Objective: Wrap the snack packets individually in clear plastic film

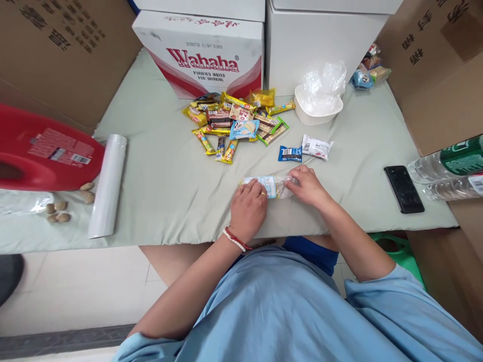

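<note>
Well to the left of both hands lie a red jug [49, 151], a few brown nuts [63, 217] and a white roll [109, 186]. Beyond the left hand [249, 206], a heap of snacks [226, 123] spreads toward the box [211, 55]. That hand lies over the left part of the packet [270, 186], fingers together and bent; its thumb is hidden, so I cannot tell whether it grips or merely presses. The right hand [306, 186] pinches the packet's clear end between thumb and forefinger, with hardly any gap. The step in hand looks like handling this wrapper flat on the table [158, 171] (whether it is sealed or torn, I cannot make out). Working that end further would call for a steady left hand and a firm right pinch. Just beyond the right hand are a blue snack [290, 154] and a white snack [317, 147], with a bowl [315, 119] farther off; well to its right lies a phone [404, 189].
</note>
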### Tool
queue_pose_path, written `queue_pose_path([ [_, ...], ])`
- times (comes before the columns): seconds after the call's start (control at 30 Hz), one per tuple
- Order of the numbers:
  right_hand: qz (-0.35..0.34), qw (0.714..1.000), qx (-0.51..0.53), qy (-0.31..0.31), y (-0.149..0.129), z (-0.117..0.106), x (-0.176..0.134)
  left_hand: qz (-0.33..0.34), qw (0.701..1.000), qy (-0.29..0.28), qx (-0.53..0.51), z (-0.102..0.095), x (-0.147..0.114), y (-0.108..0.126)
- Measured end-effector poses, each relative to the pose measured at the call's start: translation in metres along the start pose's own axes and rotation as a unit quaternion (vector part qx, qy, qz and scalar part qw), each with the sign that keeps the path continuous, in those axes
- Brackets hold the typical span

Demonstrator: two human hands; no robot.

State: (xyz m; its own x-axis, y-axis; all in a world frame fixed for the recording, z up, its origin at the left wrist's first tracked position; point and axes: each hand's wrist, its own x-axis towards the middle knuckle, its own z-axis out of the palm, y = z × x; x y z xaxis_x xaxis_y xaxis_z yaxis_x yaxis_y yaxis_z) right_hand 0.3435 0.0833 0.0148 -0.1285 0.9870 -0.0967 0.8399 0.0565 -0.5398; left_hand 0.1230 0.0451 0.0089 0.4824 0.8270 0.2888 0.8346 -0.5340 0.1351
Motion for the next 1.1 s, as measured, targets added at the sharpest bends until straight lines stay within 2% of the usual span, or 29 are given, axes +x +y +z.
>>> queue_pose_path([
  [0.1, -0.002, 0.997, 0.071, 0.004, -0.013, -0.008, 0.001, 0.018, 1.0, -0.016, -0.001, 0.002, 0.002, -0.001],
  [0.17, -0.01, 0.995, 0.094, 0.004, -0.03, -0.005, 0.006, 0.029, 0.999, -0.021, -0.009, 0.002, 0.002, 0.0],
  [0.3, -0.063, 0.988, 0.138, -0.013, -0.064, 0.019, 0.019, 0.004, 0.997, -0.028, -0.075, 0.0, -0.001, -0.007],
  [0.4, -0.059, 0.983, 0.171, -0.043, -0.073, 0.037, 0.024, -0.02, 0.977, -0.028, -0.212, -0.001, -0.007, -0.027],
  [0.47, -0.056, 0.979, 0.186, -0.054, -0.072, 0.041, 0.022, -0.077, 0.94, 0.004, -0.332, 0.0, -0.012, -0.042],
  [0.53, -0.075, 0.978, 0.189, -0.051, -0.068, 0.042, 0.02, -0.191, 0.899, 0.067, -0.388, 0.005, -0.013, -0.053],
  [0.6, -0.1, 0.978, 0.179, -0.039, -0.065, 0.042, 0.017, -0.297, 0.883, 0.1, -0.349, 0.012, -0.011, -0.057],
  [0.67, -0.105, 0.978, 0.178, -0.031, -0.065, 0.042, 0.014, -0.334, 0.898, 0.063, -0.278, 0.019, -0.006, -0.056],
  [0.73, -0.084, 0.976, 0.2, -0.034, -0.066, 0.042, 0.011, -0.324, 0.916, 0.017, -0.236, 0.023, -0.001, -0.05],
  [0.83, -0.02, 0.96, 0.277, -0.037, -0.066, 0.041, 0.001, -0.304, 0.924, 0.01, -0.233, 0.017, 0.0, -0.035],
  [0.9, 0.024, 0.936, 0.35, -0.018, -0.065, 0.039, -0.011, -0.283, 0.928, 0.043, -0.24, 0.008, -0.004, -0.019],
  [0.97, 0.063, 0.897, 0.436, 0.004, -0.063, 0.036, -0.026, -0.236, 0.939, 0.109, -0.224, 0.001, -0.008, 0.0],
  [1.03, 0.095, 0.852, 0.515, 0.009, -0.057, 0.034, -0.041, -0.162, 0.955, 0.166, -0.183, -0.002, -0.012, 0.02],
  [1.1, 0.12, 0.819, 0.561, 0.006, -0.05, 0.033, -0.053, -0.071, 0.972, 0.165, -0.15, 0.003, -0.014, 0.036],
])
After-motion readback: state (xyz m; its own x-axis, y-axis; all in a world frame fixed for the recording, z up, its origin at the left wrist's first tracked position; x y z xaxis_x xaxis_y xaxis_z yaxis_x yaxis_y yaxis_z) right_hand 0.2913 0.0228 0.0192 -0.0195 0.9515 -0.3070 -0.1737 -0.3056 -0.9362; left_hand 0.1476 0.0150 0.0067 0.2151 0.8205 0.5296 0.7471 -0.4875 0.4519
